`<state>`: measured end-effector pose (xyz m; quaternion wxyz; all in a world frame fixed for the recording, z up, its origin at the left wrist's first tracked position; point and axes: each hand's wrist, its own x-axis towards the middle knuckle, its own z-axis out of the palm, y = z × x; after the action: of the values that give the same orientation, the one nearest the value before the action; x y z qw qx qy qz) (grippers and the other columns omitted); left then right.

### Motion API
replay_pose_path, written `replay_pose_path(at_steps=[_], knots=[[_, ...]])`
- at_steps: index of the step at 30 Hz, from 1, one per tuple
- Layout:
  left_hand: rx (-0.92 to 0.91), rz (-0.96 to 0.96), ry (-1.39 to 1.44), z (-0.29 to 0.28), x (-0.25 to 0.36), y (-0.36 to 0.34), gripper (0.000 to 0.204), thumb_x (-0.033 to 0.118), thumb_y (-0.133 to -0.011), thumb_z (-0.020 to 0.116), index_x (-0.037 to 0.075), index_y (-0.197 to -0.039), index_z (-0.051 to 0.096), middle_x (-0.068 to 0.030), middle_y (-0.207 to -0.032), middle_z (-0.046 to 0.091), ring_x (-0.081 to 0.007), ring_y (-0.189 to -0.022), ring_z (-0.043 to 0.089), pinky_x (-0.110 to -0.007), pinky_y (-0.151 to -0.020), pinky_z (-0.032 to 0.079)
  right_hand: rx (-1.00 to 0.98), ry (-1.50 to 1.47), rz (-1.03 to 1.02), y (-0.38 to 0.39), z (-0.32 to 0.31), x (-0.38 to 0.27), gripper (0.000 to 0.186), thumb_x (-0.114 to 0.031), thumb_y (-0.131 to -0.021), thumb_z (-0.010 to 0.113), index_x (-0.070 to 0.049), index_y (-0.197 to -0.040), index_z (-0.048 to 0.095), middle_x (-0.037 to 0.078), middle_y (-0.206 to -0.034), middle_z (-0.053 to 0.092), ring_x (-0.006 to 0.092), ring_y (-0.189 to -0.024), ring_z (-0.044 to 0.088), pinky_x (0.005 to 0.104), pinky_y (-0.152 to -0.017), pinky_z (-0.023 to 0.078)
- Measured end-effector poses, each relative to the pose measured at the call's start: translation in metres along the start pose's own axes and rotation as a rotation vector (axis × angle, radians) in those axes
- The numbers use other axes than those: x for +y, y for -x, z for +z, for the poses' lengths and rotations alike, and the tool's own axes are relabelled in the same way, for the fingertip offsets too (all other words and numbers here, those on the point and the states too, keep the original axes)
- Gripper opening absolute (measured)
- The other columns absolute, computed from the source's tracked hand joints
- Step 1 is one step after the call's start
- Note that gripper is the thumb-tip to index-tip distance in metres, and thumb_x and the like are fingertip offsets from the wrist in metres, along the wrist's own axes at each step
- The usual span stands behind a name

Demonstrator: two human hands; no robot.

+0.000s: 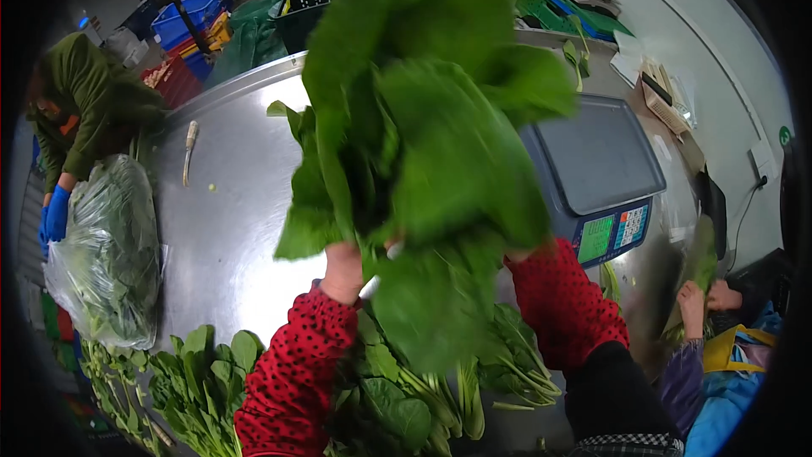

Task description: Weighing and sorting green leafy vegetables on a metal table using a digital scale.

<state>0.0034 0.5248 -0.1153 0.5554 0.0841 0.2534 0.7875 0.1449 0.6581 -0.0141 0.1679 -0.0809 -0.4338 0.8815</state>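
A big bunch of leafy greens (448,144), its broad leaves blurred by motion, is held up over the steel table (228,237). Around its lower left part my left hand (342,271) is closed, the fingers mostly behind leaves. My right hand (519,255) grips the bunch from the right; leaves and the red dotted sleeve hide most of it. Under my arms more greens with pale stalks (461,398) lie along the near edge. A digital scale (605,152) with a grey pan stands just right of the bunch.
At left a person in a green top, with blue gloves (57,213), handles a clear bag of greens (106,254). Another person's hands (692,300) hold greens at lower right. A white root (189,152) lies on the table; crates (186,21) stand beyond its far edge.
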Motion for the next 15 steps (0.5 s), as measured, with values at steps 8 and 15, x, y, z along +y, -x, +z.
replay_pose_path(at_steps=[8, 15], knots=[[-0.021, 0.348, -1.341, -0.03, -0.015, -0.006, 0.044, 0.02, -0.087, 0.061, 0.002, -0.124, 0.046, -0.0129, -0.119, 0.054, -0.0231, -0.103, 0.056, -0.036, -0.084, 0.049, 0.096, 0.924, -0.058, -0.022, -0.078, 0.108, 0.068, -0.005, -0.059, 0.079, 0.001, -0.119, 0.047, 0.01, -0.102, 0.063, 0.0188, -0.093, 0.058, 0.0302, -0.085, 0.047], [0.116, 0.283, -0.807, 0.01, -0.041, -0.029, 0.035, 0.007, -0.073, 0.074, -0.001, -0.104, 0.06, -0.0092, -0.097, 0.064, -0.0161, -0.085, 0.061, -0.029, -0.076, 0.05, 0.107, 0.6, 0.023, -0.001, -0.08, 0.088, 0.059, -0.014, -0.062, 0.08, 0.001, -0.114, 0.055, 0.009, -0.101, 0.063, 0.017, -0.091, 0.058, 0.0299, -0.085, 0.045]])
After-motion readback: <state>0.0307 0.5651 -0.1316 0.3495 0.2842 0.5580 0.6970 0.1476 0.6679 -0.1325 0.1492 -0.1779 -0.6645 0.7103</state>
